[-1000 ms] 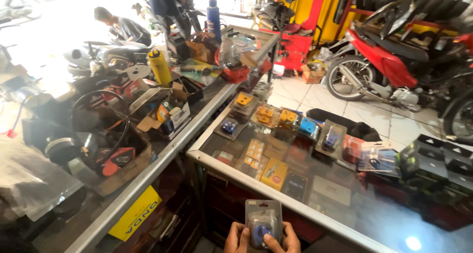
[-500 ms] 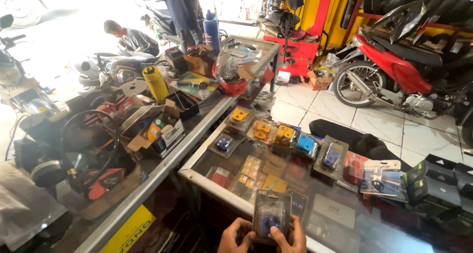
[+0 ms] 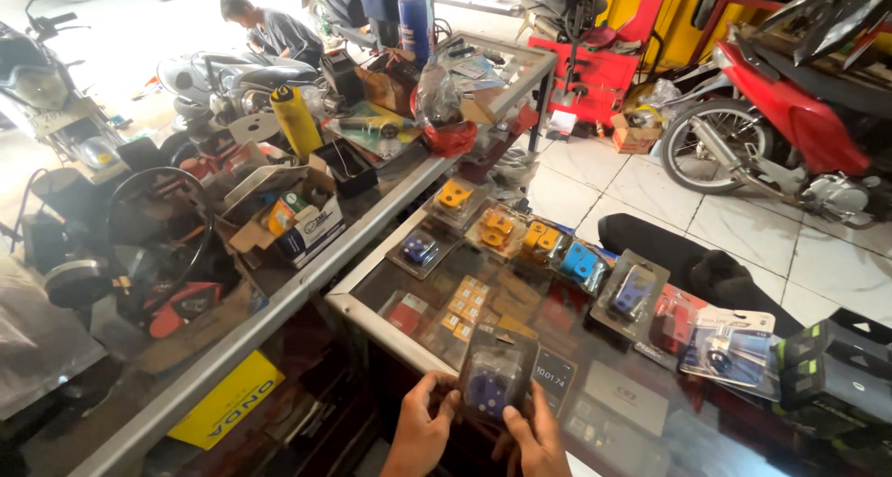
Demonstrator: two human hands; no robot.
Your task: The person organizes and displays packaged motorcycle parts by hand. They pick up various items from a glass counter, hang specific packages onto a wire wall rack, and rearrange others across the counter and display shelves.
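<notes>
Both my hands hold a clear blister pack with blue parts [image 3: 495, 377] over the near edge of a glass display counter [image 3: 372, 310]. My left hand [image 3: 423, 431] grips its left side, my right hand [image 3: 534, 437] its lower right corner. Farther along the glass lie several packs in a row: yellow parts [image 3: 453, 198], orange parts [image 3: 497, 226], light blue parts [image 3: 580, 263] and another blue pack [image 3: 634, 291]. A small dark phone [image 3: 555, 379] lies on the glass just right of the held pack.
A second counter on the left carries a yellow can [image 3: 295, 119], open cardboard boxes [image 3: 288, 212], a blue bottle [image 3: 413, 17] and clutter. A red motorcycle [image 3: 790, 115] stands on the tiled floor at right. A person [image 3: 269, 26] crouches by a scooter at the back.
The view has moved closer to the glass counter. My hands have lifted the blue pack a little higher over the counter edge.
</notes>
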